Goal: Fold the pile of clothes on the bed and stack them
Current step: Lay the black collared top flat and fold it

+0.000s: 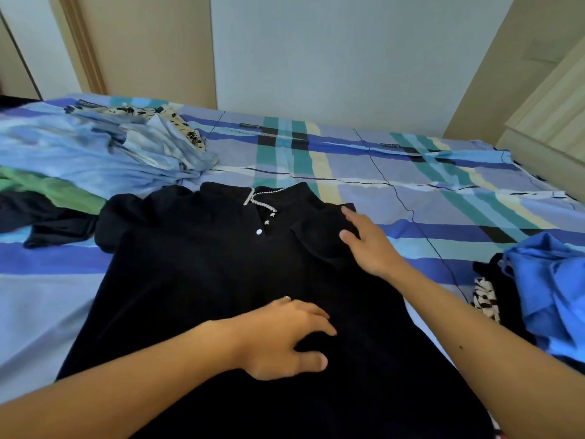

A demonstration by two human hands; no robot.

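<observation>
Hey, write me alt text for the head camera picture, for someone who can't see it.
A person's left hand and right hand rest open on a black garment spread on a plaid bed sheet, the right one at its shoulder. At the left lie loose clothes, at the right a blue heap.

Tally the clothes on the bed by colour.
Black: 3 (top, left black piece, right black piece)
Blue: 2 (pale piece, bright piece)
Green: 1 (green piece)
Cream-and-black print: 2 (floral piece, striped piece)
Total: 8 visible
</observation>
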